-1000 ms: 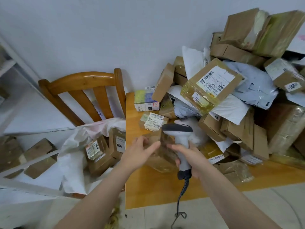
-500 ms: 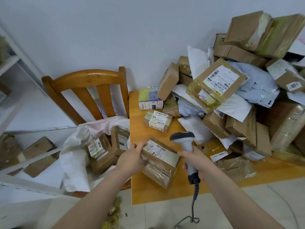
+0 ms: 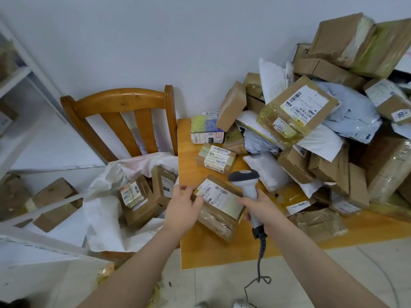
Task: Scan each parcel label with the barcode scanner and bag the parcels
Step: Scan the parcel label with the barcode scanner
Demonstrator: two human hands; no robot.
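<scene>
A taped brown parcel (image 3: 219,207) with a white barcode label on top sits near the left front of the wooden table (image 3: 213,252). My left hand (image 3: 183,210) grips its left end, thumb on the label's corner. My right hand (image 3: 259,208) holds the grey-and-white barcode scanner (image 3: 245,185) by its handle, right beside the parcel, head above the label's far right corner. Its coiled cable hangs to the floor. A white bag (image 3: 106,210) on the wooden chair (image 3: 120,116) at left holds several boxed parcels (image 3: 142,196).
A tall heap of cardboard boxes and plastic mailers (image 3: 322,134) covers the right and back of the table against the wall. Two small labelled boxes (image 3: 216,158) lie apart behind the held parcel. White shelving (image 3: 20,81) with boxes (image 3: 55,203) stands at far left.
My left hand has turned the parcel label-up and drawn it toward the table's left front. The scanner in my right hand now stands close over the label.
</scene>
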